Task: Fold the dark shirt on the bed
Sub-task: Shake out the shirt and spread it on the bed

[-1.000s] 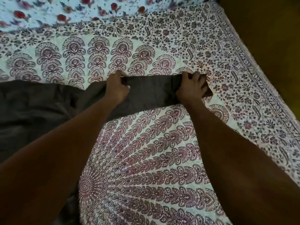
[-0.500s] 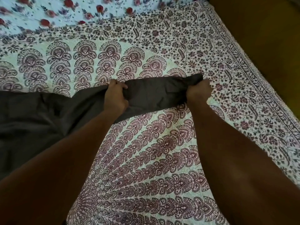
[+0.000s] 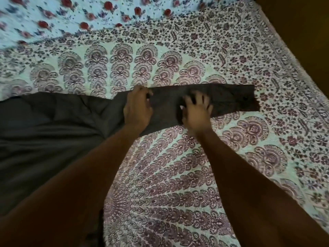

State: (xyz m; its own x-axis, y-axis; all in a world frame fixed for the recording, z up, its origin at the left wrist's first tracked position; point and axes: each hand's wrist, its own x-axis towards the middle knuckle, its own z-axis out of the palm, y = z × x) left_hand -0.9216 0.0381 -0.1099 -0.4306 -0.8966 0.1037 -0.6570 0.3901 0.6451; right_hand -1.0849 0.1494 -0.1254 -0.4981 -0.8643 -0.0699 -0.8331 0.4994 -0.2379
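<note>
Across the bed [image 3: 178, 175], on its patterned purple-and-white cover [image 3: 240, 56], lies the dark shirt [image 3: 53, 132]; its body fills the left side of the view, wrinkled and spread flat, and runs out of frame at the left edge and toward the bottom. One sleeve [image 3: 229, 100] stretches out to the right from the body as a long flat band, its cuff end cut square and lying on the cover well short of the bed's right edge

Both hands are on this sleeve. The left hand [image 3: 137, 109] sits where the sleeve leaves the body, its fingers curled over the far edge of the cloth and its thumb against the top, gripping the fabric. The right hand [image 3: 197, 111] is just beside it, nearer the middle of the sleeve, with its fingers spread apart and laid flat on the cloth, pressing it to the bed; this hand is a little blurred. The two hands are near each other but apart, with a strip of dark sleeve between them

At the top of the view a second cloth with red flowers [image 3: 71, 18] on a pale ground lies beyond the patterned cover. Along the right side a dark brownish surface [image 3: 302, 32] borders the bed
</note>
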